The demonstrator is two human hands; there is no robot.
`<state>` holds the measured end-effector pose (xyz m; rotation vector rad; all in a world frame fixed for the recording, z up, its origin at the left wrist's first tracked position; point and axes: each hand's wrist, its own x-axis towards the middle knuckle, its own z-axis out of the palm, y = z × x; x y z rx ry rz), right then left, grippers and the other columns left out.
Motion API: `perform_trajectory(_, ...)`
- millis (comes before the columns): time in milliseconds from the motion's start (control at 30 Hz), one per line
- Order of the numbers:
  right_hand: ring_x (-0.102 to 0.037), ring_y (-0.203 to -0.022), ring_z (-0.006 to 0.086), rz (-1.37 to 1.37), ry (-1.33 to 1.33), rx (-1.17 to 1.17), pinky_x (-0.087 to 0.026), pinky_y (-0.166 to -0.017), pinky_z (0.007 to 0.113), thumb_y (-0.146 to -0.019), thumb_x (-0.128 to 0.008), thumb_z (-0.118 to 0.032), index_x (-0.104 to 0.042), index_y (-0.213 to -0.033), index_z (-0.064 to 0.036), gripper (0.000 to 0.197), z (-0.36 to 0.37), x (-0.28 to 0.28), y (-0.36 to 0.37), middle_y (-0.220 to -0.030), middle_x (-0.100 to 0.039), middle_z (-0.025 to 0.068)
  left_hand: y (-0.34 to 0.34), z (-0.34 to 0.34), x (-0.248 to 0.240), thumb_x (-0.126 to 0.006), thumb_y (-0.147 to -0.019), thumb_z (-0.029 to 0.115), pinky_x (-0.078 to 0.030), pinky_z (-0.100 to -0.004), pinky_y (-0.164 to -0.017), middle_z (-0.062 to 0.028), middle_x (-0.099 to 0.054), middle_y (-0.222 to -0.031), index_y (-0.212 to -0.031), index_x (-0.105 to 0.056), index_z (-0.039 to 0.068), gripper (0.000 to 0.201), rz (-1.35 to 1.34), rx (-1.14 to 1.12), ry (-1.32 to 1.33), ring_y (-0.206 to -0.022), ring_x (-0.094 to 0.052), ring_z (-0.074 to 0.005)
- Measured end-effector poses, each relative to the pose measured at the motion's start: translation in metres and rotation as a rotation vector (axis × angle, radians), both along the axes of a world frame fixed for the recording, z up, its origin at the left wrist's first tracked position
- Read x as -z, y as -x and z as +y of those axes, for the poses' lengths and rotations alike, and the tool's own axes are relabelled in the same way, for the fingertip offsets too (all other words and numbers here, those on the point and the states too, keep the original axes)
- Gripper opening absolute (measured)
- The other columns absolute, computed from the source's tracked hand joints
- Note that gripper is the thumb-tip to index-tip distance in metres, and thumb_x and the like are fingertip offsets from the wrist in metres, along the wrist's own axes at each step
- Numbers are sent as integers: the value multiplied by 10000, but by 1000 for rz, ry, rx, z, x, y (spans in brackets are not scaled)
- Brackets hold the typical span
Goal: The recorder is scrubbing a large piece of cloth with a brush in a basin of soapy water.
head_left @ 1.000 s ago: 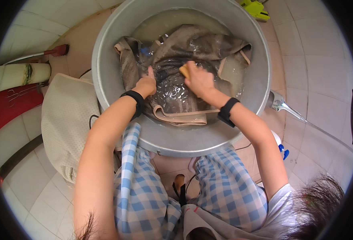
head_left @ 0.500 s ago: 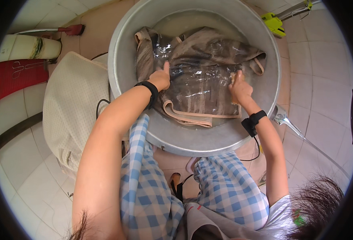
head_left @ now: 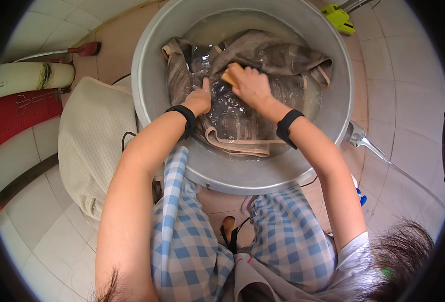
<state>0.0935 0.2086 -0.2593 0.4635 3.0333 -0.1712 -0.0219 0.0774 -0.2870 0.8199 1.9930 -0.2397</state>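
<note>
A brown-grey cloth [head_left: 242, 118] with pale pink edging lies soaked and rumpled in the large metal basin [head_left: 149, 55], partly under cloudy water. At its left part, my left hand [head_left: 198, 99] is closed on the fabric with the thumb pointing up; its other fingers are mostly hidden. My right hand [head_left: 254, 86] grips a yellow-tan block [head_left: 232, 74] against the middle of the cloth. Whether the block is a soap bar or a brush, I cannot tell.
Beside the basin on the left is a cream textured cover [head_left: 99, 146]. A red ridged board [head_left: 23, 113] and a pale cylinder [head_left: 36, 80] stand behind it. A shower head [head_left: 361, 137] with a hose is at the right, a lime-green tool [head_left: 339, 20] farther back.
My right hand has moved left and slightly away from me with the yellow-tan block, from the cloth's right side to its middle. My left hand has stayed nearly in place.
</note>
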Motion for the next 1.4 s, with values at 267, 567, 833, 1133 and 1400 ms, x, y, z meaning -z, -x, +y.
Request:
perform_trajectory(267, -645, -855, 351, -167, -54, 490, -521, -697, 447, -779, -666, -351, -380, -1184, -183, 523, 86, 11, -65, -962, -623, 181, -3, 1, -13, -596, -782, 27, -447, -423, -929, -344, -335, -1374, -1470, 111, 68, 987, -11, 81, 1, -1169, -505, -415)
perform_trajectory(567, -660, -763, 342, -286, 12, 467, -525, -663, 426, -803, -611, -368, -262, -1356, -145, 690, 51, 0, -62, -884, -641, 207, 7, -10, -17, -626, -776, 185, -428, -449, -946, -313, -370, -1355, -1481, -8, 110, 941, 5, 98, -60, -1174, -495, -423)
perform_trajectory(833, -651, -722, 335, -400, 192, 130, -515, -618, 411, -815, -600, -312, -342, -1212, -117, 512, -45, 3, -100, -799, -630, 176, 9, 3, -31, -603, -792, 501, -459, -452, -882, -250, -550, -1185, -1266, -424, 7, 708, 263, -59, -474, -1090, -553, -390)
perform_trajectory(1133, -665, -789, 325, -742, 392, 57, -506, -672, 414, -816, -561, -369, -288, -1378, -146, 663, -47, -74, -83, -942, -665, 189, -25, -10, -2, -511, -869, 249, -488, -485, -768, -226, -650, -930, -1154, -492, 55, 344, -71, 438, -449, -890, -620, -406)
perform_trajectory(1400, -634, -663, 342, 91, 310, -29, -500, -558, 433, -727, -633, -298, -452, -1162, -140, 496, -32, -77, -44, -715, -613, 161, -56, -27, -12, -471, -909, 278, -457, -474, -853, -239, -629, -1011, -1178, -519, 61, 349, -363, 544, -284, -973, -598, -395)
